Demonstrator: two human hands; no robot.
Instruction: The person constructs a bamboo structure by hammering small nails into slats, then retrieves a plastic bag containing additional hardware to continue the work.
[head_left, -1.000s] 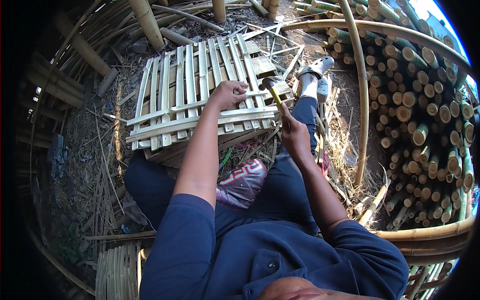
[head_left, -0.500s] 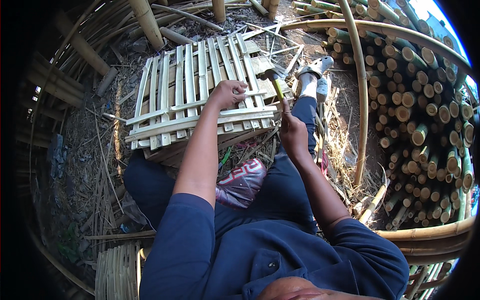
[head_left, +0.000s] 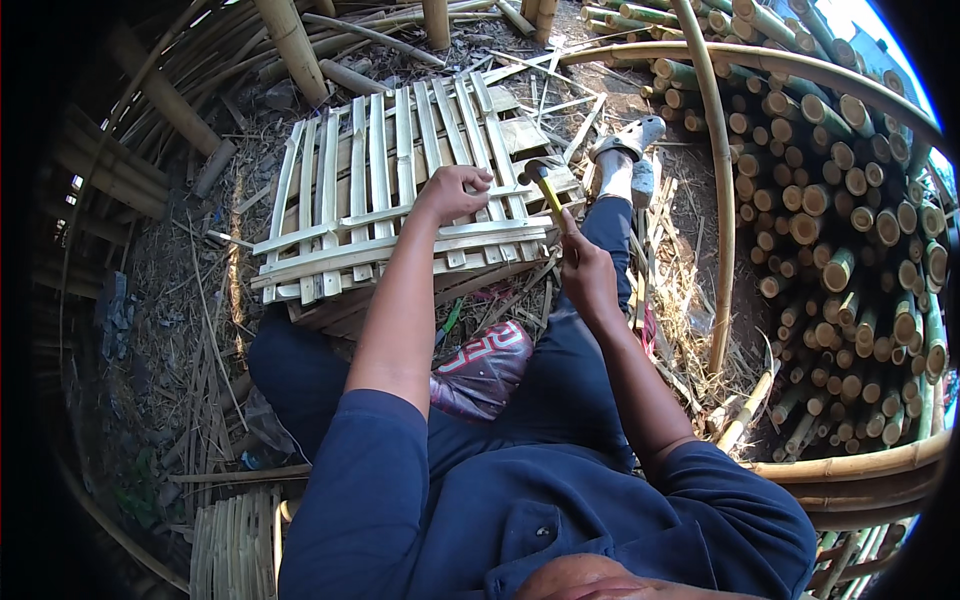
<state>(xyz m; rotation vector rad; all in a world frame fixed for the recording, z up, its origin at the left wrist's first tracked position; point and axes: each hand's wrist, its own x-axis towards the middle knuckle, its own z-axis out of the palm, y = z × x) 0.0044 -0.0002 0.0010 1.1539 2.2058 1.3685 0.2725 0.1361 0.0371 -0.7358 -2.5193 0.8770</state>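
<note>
Singly, head view, looking down.

Item: left hand (head_left: 460,193), reaching over the near part of a panel of pale slats (head_left: 380,165); fingers bent inward toward the thumb. Whether the fingertips meet or pinch something, cannot tell; too small to see.

Item: right hand (head_left: 588,270), clamped around the lower handle of a hammer (head_left: 551,203); handle yellow, dark head raised at the upper end, tilted toward the left hand and near the panel's right edge. Contact between hammer head and panel, cannot tell.

Item: the panel itself, in front of the seated person, slats running away from the body, spaced with gaps; one cross strip (head_left: 296,237) lies over them, with longer cross strips (head_left: 330,259) nearer the body. Flat boards (head_left: 521,135) show beneath and beyond its right side.

Item: one pale clog (head_left: 628,140), on the foot of the outstretched right leg, just beyond the panel's right side.

Item: dark reddish patterned cloth (head_left: 483,370) with pale lettering, between the legs; a slender green piece (head_left: 449,315) beside it.

Item: stack of cut bamboo poles (head_left: 840,225), right, round ends facing the person; a bent bamboo pole (head_left: 718,170) stands before it.

Item: thick bamboo post (head_left: 292,50), beyond the panel; bundle of strips (head_left: 235,545), lower left; straw-coloured scraps (head_left: 665,265) on the ground, right.
</note>
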